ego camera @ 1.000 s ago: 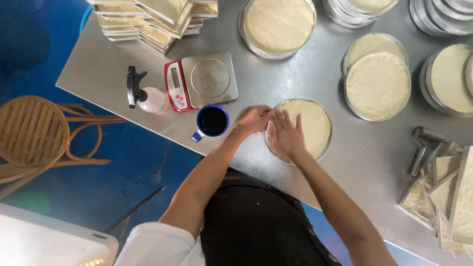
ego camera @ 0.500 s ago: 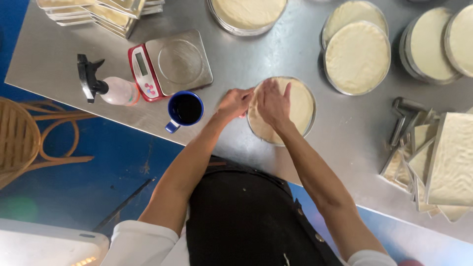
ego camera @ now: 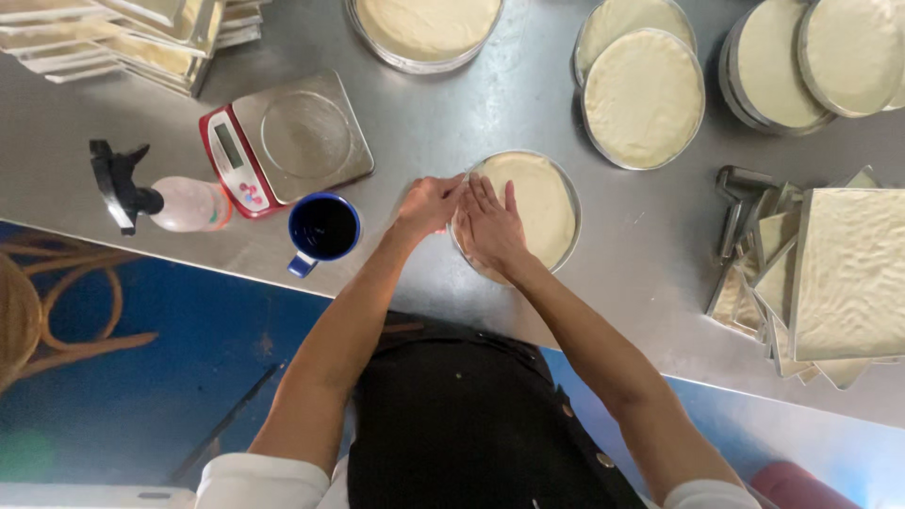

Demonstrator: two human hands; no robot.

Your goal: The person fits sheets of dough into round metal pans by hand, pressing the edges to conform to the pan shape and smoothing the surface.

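Dough in round pan is looking soft, probably sticky; right hand pressing flat, left hand pinching rim

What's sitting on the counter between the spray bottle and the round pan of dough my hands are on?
In the head view, a blue mug stands between the spray bottle and the round pan of dough.
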